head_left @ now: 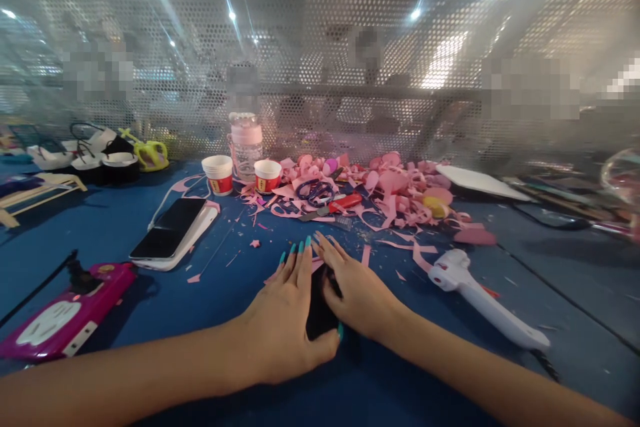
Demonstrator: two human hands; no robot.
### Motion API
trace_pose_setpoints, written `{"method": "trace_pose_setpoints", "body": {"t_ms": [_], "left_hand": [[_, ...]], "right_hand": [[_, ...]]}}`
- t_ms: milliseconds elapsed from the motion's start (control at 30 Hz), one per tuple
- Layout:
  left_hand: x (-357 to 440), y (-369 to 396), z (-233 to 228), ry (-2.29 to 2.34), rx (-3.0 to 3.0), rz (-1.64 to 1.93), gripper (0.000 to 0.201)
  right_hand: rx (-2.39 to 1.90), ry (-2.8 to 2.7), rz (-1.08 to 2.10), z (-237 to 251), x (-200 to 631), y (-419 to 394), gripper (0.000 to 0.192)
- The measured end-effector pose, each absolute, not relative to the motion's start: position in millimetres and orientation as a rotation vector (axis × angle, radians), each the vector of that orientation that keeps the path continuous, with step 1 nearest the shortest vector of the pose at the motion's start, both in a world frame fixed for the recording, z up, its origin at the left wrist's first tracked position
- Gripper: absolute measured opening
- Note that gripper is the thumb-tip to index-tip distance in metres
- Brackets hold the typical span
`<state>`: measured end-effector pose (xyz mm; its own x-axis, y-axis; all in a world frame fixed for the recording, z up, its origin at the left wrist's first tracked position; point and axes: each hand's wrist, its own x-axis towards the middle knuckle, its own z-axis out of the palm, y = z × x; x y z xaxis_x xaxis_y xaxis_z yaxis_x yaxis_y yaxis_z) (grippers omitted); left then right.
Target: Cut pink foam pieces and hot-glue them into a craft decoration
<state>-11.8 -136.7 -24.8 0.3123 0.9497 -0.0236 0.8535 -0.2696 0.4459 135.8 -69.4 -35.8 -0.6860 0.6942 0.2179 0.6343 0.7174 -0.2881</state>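
Observation:
My left hand (287,323) lies flat on the blue table, its teal-nailed fingers stretched forward and its thumb across the near end of a black flat piece (320,310). From the other side, my right hand (357,290) rests on the same piece, fingers extended and thumb bent in over it. The fingertips of both hands nearly meet at its far end. A strip of pink sheet shows under the fingers. Most of the black piece is covered, so its kind cannot be made out.
Pink cuttings (393,187) lie in a heap behind, with a red-handled knife (345,202) and scissors (315,192). Two paper cups (218,175) and a bottle (246,147) stand behind a phone (170,228). A magenta power strip (103,297) lies left, a white corded tool (493,307) right.

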Motion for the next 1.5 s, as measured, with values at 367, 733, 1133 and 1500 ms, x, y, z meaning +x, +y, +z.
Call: {"method": "trace_pose_setpoints", "body": {"t_ms": [367, 733, 1133, 1500], "left_hand": [[-22, -122, -13, 1.491, 1.925, 0.421, 0.099], [-26, -112, -29, 1.476, 2.039, 0.428, 0.081], [-31, -101, -38, 1.397, 2.263, 0.528, 0.084], [-28, -97, -39, 1.452, 2.227, 0.485, 0.085]], "right_hand": [[-0.888, -2.613, 0.623, -32, 143, -50, 0.060], [-0.910, -2.516, 0.639, -33, 148, -47, 0.055], [-0.842, -2.641, 0.466, -36, 145, -44, 0.072], [-0.964, -2.597, 0.366, -40, 142, -48, 0.079]]}}
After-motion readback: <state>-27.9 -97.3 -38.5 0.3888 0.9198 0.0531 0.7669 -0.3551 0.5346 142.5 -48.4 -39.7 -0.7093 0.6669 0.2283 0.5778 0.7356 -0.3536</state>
